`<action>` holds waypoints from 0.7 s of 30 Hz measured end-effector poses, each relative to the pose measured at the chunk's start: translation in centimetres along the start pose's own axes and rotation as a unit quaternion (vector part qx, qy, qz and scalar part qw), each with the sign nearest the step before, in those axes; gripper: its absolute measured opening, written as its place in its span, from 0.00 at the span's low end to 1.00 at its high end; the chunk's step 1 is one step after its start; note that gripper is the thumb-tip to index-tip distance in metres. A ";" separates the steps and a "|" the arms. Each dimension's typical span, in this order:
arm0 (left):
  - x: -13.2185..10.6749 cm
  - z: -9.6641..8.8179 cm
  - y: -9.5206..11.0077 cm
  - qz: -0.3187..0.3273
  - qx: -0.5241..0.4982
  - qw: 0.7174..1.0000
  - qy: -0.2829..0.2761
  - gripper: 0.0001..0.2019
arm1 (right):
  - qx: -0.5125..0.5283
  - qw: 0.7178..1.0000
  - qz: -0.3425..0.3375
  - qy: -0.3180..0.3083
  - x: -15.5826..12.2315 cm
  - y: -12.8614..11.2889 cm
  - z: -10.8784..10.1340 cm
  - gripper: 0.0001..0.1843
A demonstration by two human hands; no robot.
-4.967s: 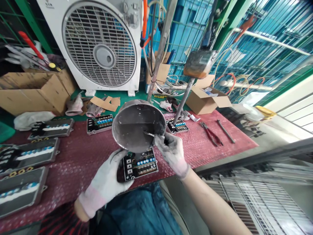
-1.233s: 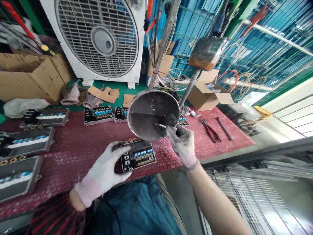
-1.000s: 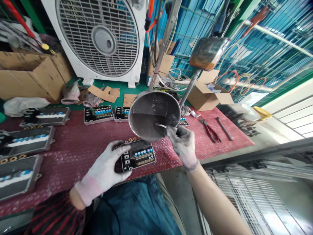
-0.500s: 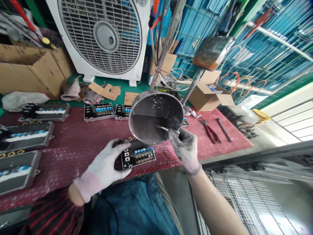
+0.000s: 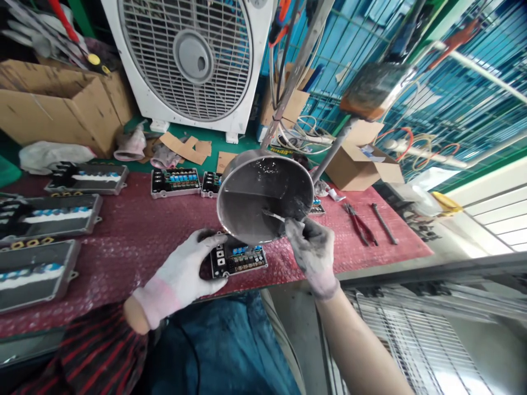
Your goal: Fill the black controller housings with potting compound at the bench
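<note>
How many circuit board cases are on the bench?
7: three cases at far left, two behind, left of the pot, one partly hidden behind its right side, one at the left hand. The pot may hide more.

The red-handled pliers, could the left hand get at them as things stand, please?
Probably not easily: the left hand is on a circuit unit, and the metal pot and right hand sit between it and the pliers.

A green wire-mesh partition (image 5: 448, 99) rises behind the red bubble-wrapped worktop (image 5: 138, 230). A bright, pale slatted panel (image 5: 489, 219) stands at right.
</note>
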State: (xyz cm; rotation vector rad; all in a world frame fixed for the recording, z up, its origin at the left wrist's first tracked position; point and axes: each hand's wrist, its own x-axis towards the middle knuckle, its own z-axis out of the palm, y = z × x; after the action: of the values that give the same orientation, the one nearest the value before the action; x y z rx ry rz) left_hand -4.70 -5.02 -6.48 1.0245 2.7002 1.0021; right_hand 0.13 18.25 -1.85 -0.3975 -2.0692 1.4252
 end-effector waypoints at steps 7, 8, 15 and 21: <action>0.1 -0.5 0.7 -0.026 -0.013 0.999 -0.025 0.32 | 0.018 1.000 -0.001 -0.018 -0.3 -0.6 0.8 0.21; 0.1 -0.5 0.7 -0.028 -0.015 0.999 -0.026 0.32 | 0.016 1.000 -0.002 -0.019 -0.3 -0.6 0.9 0.22; 0.3 -0.4 0.6 -0.022 -0.035 0.999 -0.024 0.33 | 0.009 1.000 -0.019 -0.022 -0.6 -0.4 1.6 0.24; 0.2 -0.6 0.7 -0.021 -0.025 0.999 -0.031 0.30 | 0.006 1.000 -0.008 -0.023 -0.7 -0.6 2.1 0.21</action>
State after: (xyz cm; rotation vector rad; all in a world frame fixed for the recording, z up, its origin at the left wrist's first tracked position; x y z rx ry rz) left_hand -4.62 -4.79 -5.57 0.9708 2.6226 1.0076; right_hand -0.56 16.10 -2.02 -0.3455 -2.0946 1.4489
